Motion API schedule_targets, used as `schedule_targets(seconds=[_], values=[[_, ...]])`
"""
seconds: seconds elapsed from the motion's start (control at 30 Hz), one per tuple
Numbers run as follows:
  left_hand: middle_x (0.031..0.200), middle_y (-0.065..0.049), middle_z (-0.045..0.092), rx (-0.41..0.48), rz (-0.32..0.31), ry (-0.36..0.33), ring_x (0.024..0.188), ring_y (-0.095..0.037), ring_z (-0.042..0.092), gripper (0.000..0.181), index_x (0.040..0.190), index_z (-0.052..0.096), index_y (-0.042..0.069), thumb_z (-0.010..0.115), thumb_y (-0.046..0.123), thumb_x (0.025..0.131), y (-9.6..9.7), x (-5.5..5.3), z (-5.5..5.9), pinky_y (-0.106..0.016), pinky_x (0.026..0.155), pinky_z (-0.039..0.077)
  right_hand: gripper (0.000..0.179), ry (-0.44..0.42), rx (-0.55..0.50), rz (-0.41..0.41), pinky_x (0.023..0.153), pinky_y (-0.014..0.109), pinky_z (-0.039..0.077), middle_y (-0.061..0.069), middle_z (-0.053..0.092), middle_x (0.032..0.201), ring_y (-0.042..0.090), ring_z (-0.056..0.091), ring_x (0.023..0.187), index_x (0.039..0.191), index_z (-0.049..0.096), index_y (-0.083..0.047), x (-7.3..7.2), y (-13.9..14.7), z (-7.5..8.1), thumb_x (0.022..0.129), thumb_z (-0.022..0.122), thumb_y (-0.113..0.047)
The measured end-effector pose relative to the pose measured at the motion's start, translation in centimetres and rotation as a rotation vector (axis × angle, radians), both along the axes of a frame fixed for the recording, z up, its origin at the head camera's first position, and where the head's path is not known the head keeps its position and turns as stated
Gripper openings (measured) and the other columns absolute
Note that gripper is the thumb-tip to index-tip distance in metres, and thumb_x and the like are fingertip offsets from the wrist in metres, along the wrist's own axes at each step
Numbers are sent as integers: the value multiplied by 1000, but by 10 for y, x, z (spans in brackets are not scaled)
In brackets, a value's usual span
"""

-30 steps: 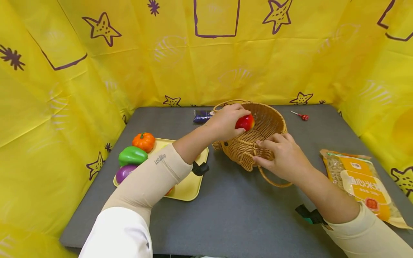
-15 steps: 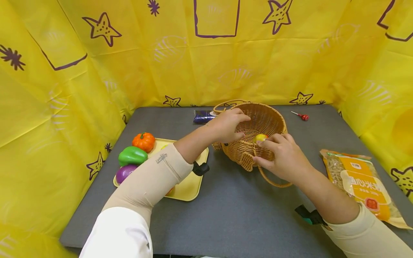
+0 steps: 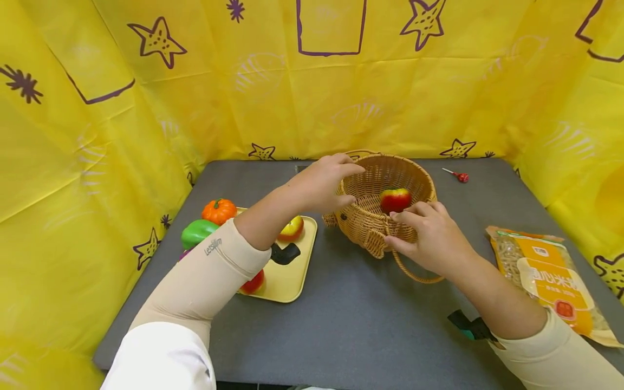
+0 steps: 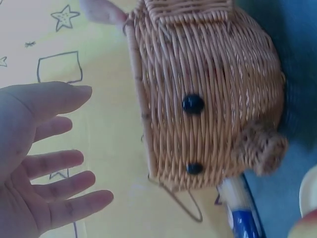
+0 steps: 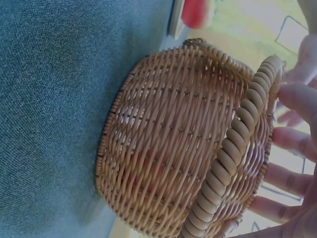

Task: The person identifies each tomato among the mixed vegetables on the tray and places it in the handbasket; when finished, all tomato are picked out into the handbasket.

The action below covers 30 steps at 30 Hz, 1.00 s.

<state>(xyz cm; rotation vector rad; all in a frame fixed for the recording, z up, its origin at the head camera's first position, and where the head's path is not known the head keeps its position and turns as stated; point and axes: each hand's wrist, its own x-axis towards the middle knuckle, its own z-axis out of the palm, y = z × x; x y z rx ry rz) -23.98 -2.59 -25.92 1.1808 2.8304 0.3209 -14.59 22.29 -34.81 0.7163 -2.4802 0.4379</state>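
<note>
A wicker basket [image 3: 363,230] shaped like an animal, with black bead eyes [image 4: 193,104] and a woven snout, stands in the middle of the table. Inside it lies a red and yellow apple [image 3: 396,200]. My left hand [image 3: 330,184] hovers by the basket's left rim, fingers apart and holding nothing; the left wrist view shows the palm away from the wicker. At the near right side, my right hand [image 3: 429,238] holds the basket's rim between thumb and fingers. The right wrist view shows its fingers along the rim, beside the twisted handle [image 5: 233,148].
At left, a yellow tray [image 3: 287,290] bears more red and yellow fruit [image 3: 291,229], a green pepper [image 3: 199,233] and an orange pumpkin [image 3: 219,211]. A lollipop [image 3: 457,175] lies back right, and an orange food bag [image 3: 551,276] front right. A blue package [image 4: 243,220] is behind the basket.
The left hand has let go of the apple, which dropped into the basket and rests there. That hand has then drawn back left, over the rim. The right hand stays in place.
</note>
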Motion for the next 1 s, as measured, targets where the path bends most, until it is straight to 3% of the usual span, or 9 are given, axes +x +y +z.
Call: schedule_targets(seconds=[0.13,0.33,0.47,0.73,1.0], values=[[150,-6,48,-34,38,-1,136,-27,48,63,153,49,20,70,34,96,-16,-3,0,-41,110,45,44,-18,5,-9,86,52,43,16,70,99,34,61,92,107,80,-6,0,0,1,74,91,-33],[150,-10,48,-127,103,-46,135,-31,49,64,153,50,20,73,34,94,-37,-13,-9,-45,110,45,44,-34,7,-17,87,51,42,16,70,99,34,61,94,108,79,-6,2,1,2,75,90,-33],[149,-13,49,-215,125,-81,136,-35,48,64,151,52,19,75,34,93,-49,-19,-22,-47,114,42,44,-29,9,-8,88,52,42,15,70,98,34,61,94,109,79,-6,2,1,2,75,89,-32],[143,-15,57,-298,121,-158,133,-36,52,64,147,57,12,78,27,88,-66,-25,-54,-47,116,40,45,-37,13,-15,90,53,42,15,69,98,34,61,93,110,79,-6,1,1,2,76,89,-33],[141,-14,62,-319,108,-211,132,-34,55,63,143,61,9,78,25,84,-73,-25,-70,-45,116,41,45,-49,17,-24,89,51,42,15,70,99,33,61,94,110,79,-6,1,0,2,76,90,-34]])
